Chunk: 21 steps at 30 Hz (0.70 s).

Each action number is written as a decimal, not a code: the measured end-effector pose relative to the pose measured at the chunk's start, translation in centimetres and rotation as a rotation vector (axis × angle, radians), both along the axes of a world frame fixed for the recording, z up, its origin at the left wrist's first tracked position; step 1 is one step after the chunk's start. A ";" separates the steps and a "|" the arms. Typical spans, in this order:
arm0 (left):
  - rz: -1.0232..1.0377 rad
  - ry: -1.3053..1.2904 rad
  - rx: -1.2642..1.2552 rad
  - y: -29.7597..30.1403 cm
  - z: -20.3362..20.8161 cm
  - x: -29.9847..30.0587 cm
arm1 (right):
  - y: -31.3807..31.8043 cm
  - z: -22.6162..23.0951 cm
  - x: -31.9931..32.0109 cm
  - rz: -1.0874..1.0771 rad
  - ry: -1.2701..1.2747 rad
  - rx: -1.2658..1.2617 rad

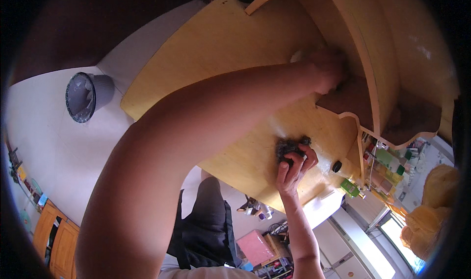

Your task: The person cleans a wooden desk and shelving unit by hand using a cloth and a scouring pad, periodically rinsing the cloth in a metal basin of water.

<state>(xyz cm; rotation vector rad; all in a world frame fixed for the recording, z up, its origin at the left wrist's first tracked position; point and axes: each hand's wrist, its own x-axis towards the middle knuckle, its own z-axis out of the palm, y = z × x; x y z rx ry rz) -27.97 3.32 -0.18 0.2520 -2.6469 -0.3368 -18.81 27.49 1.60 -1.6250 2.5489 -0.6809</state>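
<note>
My left arm reaches across the light wooden desk to the shelf unit (365,43) at the far right. My left hand (326,70) is blurred beside the shelf's upright, near the desk surface. A small pale thing (297,56) shows next to it, too unclear to name. Nearer to me, my right hand (297,168) curls its fingers over a dark, glossy crumpled bundle (289,147) on the desktop (235,166). Whether that bundle is cloth or plastic I cannot tell. A shiny, wet-looking patch lies on the wood around it.
A clear container with a black lid (337,166) and a green package (350,187) stand right of my right hand. Bottles (390,159) and small boxes crowd beyond the shelf. A lined waste bin (103,90) stands on the floor at left. A pink box (255,247) sits below the desk edge.
</note>
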 end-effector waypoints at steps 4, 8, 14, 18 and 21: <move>-0.038 -0.282 0.079 -3.5 1.8 2.5 | 0.5 -0.1 -0.2 -0.004 -0.003 0.018; 0.123 -0.018 0.105 -7.3 2.4 5.8 | 0.2 0.2 -0.1 -0.015 -0.025 0.012; -0.120 -0.360 0.105 -2.6 2.0 2.9 | -0.2 -0.1 0.3 0.013 -0.059 -0.018; -0.103 -0.116 0.200 -1.4 0.4 1.7 | -0.1 0.0 0.1 0.013 -0.055 0.006; -0.176 -0.133 0.113 -1.0 0.4 0.4 | 0.3 0.0 -0.2 0.002 -0.038 0.009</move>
